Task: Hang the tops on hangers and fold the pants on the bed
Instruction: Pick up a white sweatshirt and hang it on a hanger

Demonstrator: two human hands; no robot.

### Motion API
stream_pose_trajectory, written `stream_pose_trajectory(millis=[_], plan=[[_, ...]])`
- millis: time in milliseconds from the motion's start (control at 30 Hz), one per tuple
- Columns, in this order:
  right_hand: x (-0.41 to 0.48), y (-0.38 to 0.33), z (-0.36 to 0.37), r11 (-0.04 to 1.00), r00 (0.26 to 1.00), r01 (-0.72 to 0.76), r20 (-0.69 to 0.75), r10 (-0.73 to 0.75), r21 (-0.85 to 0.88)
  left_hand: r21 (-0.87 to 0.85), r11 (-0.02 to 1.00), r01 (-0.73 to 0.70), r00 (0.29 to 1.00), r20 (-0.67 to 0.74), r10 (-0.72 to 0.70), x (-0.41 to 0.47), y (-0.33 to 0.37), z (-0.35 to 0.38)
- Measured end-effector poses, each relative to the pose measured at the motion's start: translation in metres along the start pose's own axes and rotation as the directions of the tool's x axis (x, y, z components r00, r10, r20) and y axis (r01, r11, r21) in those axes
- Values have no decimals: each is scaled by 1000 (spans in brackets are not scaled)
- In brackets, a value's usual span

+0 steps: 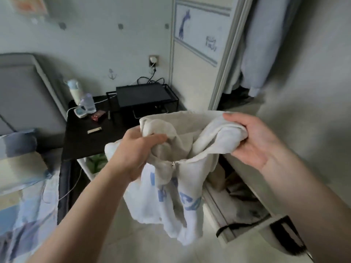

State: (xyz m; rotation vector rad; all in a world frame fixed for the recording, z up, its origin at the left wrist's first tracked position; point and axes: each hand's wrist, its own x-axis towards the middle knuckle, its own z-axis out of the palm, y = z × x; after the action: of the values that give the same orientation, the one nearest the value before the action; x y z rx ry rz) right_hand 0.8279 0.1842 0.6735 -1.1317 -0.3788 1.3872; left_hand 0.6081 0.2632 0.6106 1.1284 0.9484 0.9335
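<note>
A white zip-up top (167, 202) with blue letters and a beige-lined hood hangs in the air in front of me. My left hand (133, 149) grips the left side of its collar and hood. My right hand (252, 139) clutches the bunched cloth of the right shoulder. The zipper pull sits just below the collar, between my hands. The body of the top droops toward the floor. No hanger is visible. The bed (24, 205) with a blue patterned cover lies at the lower left.
A black bedside table (85, 137) with bottles, a small box and a black wire rack stands ahead. An open wardrobe (262, 54) with hanging clothes is at the upper right. An open drawer (243, 215) holding dark items juts out at the lower right.
</note>
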Motion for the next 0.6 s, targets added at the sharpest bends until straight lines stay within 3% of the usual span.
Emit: stream_pose_trajectory(millis=[167, 333, 600], plan=[[4, -97, -39, 971, 968, 236, -96, -231, 39, -68, 996, -53, 986, 154, 63, 67, 45, 98], [12, -187, -65, 881, 859, 473, -232, -456, 17, -116, 984, -139, 928, 330, 170, 146, 96, 196], [0, -323, -72, 673, 527, 698, -461, -714, -245, -91, 933, -349, 703, 632, 325, 238, 201, 331]])
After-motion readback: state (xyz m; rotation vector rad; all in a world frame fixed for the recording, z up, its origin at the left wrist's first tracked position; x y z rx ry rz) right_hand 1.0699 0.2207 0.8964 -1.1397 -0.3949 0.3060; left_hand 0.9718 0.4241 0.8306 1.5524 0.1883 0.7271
